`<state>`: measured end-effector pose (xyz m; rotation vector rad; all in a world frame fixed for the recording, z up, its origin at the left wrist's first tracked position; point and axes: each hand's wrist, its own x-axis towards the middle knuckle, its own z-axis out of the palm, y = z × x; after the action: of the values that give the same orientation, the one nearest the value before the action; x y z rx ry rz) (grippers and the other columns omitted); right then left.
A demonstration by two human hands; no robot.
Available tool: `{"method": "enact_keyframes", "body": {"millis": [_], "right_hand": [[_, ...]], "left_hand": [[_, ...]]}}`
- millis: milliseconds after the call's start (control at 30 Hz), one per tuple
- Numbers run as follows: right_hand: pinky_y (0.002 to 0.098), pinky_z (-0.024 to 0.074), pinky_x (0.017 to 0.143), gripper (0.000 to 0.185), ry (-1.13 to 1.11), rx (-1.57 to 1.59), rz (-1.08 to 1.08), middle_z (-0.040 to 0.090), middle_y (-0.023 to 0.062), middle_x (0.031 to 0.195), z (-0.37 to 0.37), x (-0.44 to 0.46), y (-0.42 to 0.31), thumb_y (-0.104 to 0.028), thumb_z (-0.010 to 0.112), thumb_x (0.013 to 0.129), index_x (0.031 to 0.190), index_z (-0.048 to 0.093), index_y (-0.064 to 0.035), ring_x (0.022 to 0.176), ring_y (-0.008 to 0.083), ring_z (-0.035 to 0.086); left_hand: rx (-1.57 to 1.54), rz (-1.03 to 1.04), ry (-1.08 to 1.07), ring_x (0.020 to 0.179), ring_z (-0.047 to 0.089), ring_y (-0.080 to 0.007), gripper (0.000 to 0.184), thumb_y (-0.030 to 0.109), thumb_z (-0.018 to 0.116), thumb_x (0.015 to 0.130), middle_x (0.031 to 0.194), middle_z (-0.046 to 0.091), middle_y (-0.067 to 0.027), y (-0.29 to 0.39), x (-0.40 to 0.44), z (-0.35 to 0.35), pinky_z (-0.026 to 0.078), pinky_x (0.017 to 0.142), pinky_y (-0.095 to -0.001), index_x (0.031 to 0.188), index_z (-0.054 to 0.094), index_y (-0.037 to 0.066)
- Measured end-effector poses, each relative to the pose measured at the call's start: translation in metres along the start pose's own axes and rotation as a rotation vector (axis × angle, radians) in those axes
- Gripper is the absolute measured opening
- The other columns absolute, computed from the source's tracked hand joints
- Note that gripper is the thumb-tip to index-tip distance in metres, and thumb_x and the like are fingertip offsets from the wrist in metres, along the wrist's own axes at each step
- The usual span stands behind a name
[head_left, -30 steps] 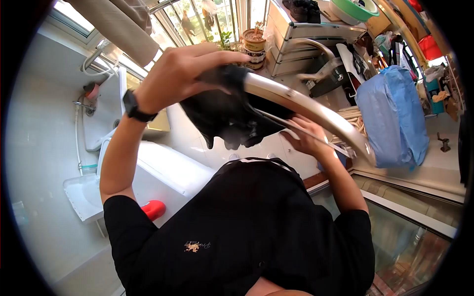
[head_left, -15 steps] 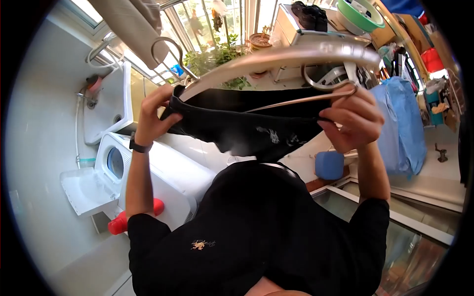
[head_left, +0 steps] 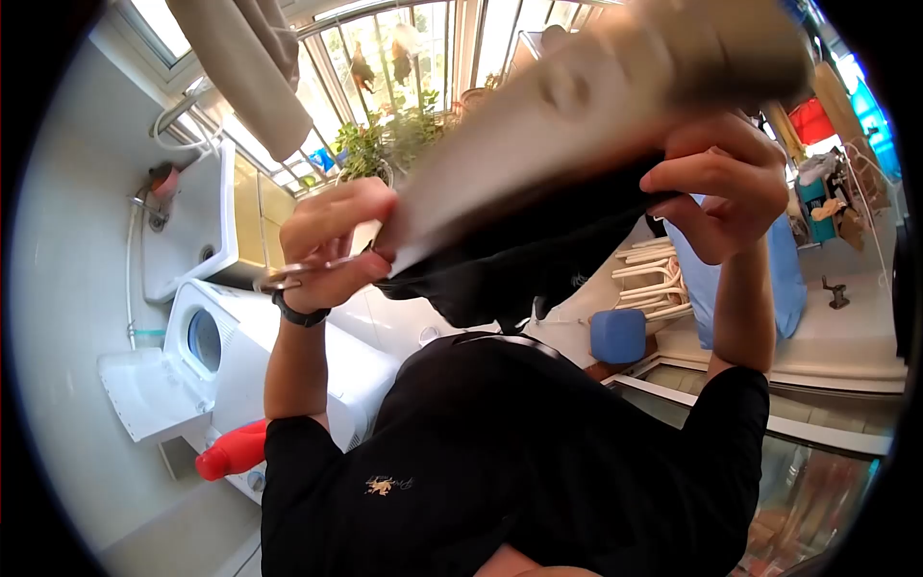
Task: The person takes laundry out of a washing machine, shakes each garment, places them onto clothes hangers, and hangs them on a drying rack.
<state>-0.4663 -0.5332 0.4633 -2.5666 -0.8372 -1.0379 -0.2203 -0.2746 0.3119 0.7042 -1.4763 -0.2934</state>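
A black garment (head_left: 519,260) with small pale marks hangs between my two hands in front of my chest; its exact kind cannot be told. My left hand (head_left: 336,226) is closed at its left end, thumb and fingers pinching the edge. A metal loop (head_left: 293,275) lies across that hand near the wrist. My right hand (head_left: 726,183) pinches the garment's upper right edge. Above the cloth, a broad pale hanger-like piece (head_left: 538,135), smeared by motion, slants from my left fingers up past my right hand. It hides part of the garment's top.
At left stand a sink (head_left: 231,207) and a white machine (head_left: 288,327) with a round window. A red bottle (head_left: 231,450) rests by it. A blue block-shaped object (head_left: 617,335), white bars (head_left: 654,274) and a blue bag (head_left: 707,288) are right. Beige cloth (head_left: 240,77) hangs overhead.
The pale piece has swung nearer and tilted up to the right, now blurred. My left hand has moved slightly right and lower. The garment's opening, visible before, is mostly covered.
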Motion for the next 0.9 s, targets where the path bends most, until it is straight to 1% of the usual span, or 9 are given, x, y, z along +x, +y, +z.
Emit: {"method": "enact_keyframes", "body": {"millis": [133, 233, 433, 600, 767, 800, 833, 867, 900], "right_hand": [[0.0330, 0.0476, 0.058, 0.015, 0.003, -0.002, 0.066, 0.062, 0.0116, 0.077, -0.008, -0.014, -0.004, -0.003, 0.078, 0.065, 0.078, 0.071, 0.0025, 0.070, 0.0281, 0.061], [0.0321, 0.0472, 0.056, 0.018, 0.004, 0.026, 0.049, 0.061, 0.0101, 0.077, -0.011, -0.017, -0.011, -0.001, 0.080, 0.061, 0.077, 0.072, 0.0010, 0.068, 0.0264, 0.061], [0.0315, 0.0441, 0.056, 0.017, 0.032, 0.041, 0.093, 0.052, 0.0063, 0.072, -0.012, -0.028, -0.016, -0.003, 0.081, 0.060, 0.070, 0.067, -0.0019, 0.067, 0.0248, 0.058], [0.0346, 0.0439, 0.058, 0.019, -0.052, -0.004, 0.136, 0.052, 0.0086, 0.073, 0.005, -0.024, -0.007, -0.004, 0.081, 0.064, 0.073, 0.065, -0.0003, 0.068, 0.0262, 0.056], [0.0384, 0.0504, 0.063, 0.023, -0.214, -0.108, 0.126, 0.054, 0.0073, 0.080, 0.066, 0.007, -0.017, -0.007, 0.086, 0.070, 0.081, 0.066, -0.0040, 0.077, 0.0248, 0.059], [0.0370, 0.0567, 0.073, 0.014, -0.292, -0.103, 0.147, 0.059, 0.0050, 0.087, 0.070, 0.009, -0.023, -0.012, 0.080, 0.077, 0.087, 0.072, -0.0061, 0.087, 0.0253, 0.064], [0.0354, 0.0580, 0.078, 0.025, -0.263, -0.051, 0.095, 0.065, 0.0063, 0.105, 0.071, 0.007, -0.021, -0.019, 0.084, 0.077, 0.098, 0.076, -0.0088, 0.097, 0.0242, 0.067], [0.0365, 0.0578, 0.084, 0.033, -0.138, -0.025, 0.183, 0.065, 0.0079, 0.117, 0.067, 0.003, -0.019, -0.022, 0.086, 0.076, 0.106, 0.076, -0.0105, 0.105, 0.0253, 0.066], [0.0399, 0.0549, 0.091, 0.040, -0.035, -0.061, 0.247, 0.063, 0.0106, 0.125, 0.059, -0.011, -0.001, -0.029, 0.081, 0.082, 0.116, 0.072, -0.0115, 0.113, 0.0285, 0.064]], "left_hand": [[0.263, 0.125, -0.247, 0.080, 0.059, -0.0260, 0.043, 0.028, 0.081, 0.086, 0.082, 0.069, -0.0119, 0.006, 0.027, 0.003, 0.046, 0.073, -0.0391, 0.116, 0.075, -0.002], [0.256, 0.023, -0.185, 0.079, 0.055, -0.0225, 0.043, 0.028, 0.081, 0.083, 0.078, 0.069, -0.0041, 0.003, 0.018, 0.003, 0.040, 0.077, -0.0371, 0.118, 0.077, 0.002], [0.598, -0.140, -0.387, 0.079, 0.052, -0.0196, 0.043, 0.019, 0.083, 0.078, 0.078, 0.069, 0.0042, 0.019, 0.025, 0.004, 0.036, 0.079, -0.0364, 0.120, 0.078, 0.009], [0.727, -0.345, -0.616, 0.077, 0.054, -0.0210, 0.038, 0.011, 0.080, 0.080, 0.071, 0.061, -0.0031, 0.020, 0.034, 0.010, 0.039, 0.079, -0.0350, 0.118, 0.079, 0.012], [0.616, -0.326, -0.562, 0.063, 0.062, -0.0276, 0.037, 0.011, 0.073, 0.090, 0.079, 0.068, -0.0128, -0.008, 0.053, 0.025, 0.047, 0.060, -0.0377, 0.127, 0.071, 0.007], [0.551, -0.332, -0.523, 0.062, 0.062, -0.0280, 0.036, 0.014, 0.073, 0.092, 0.079, 0.069, -0.0139, -0.009, 0.056, 0.023, 0.047, 0.059, -0.0383, 0.128, 0.071, 0.008], [0.483, -0.337, -0.484, 0.060, 0.061, -0.0285, 0.036, 0.018, 0.072, 0.094, 0.080, 0.070, -0.0149, -0.011, 0.059, 0.020, 0.047, 0.059, -0.0390, 0.128, 0.071, 0.009], [0.390, -0.324, -0.411, 0.056, 0.058, -0.0190, 0.032, 0.018, 0.072, 0.096, 0.086, 0.075, -0.0122, -0.014, 0.054, 0.010, 0.044, 0.054, -0.0336, 0.125, 0.072, 0.006], [0.426, -0.608, -0.460, 0.057, 0.053, -0.0107, 0.027, 0.019, 0.071, 0.098, 0.096, 0.078, -0.0083, -0.001, 0.059, 0.001, 0.040, 0.053, -0.0278, 0.121, 0.073, 0.004]]}}
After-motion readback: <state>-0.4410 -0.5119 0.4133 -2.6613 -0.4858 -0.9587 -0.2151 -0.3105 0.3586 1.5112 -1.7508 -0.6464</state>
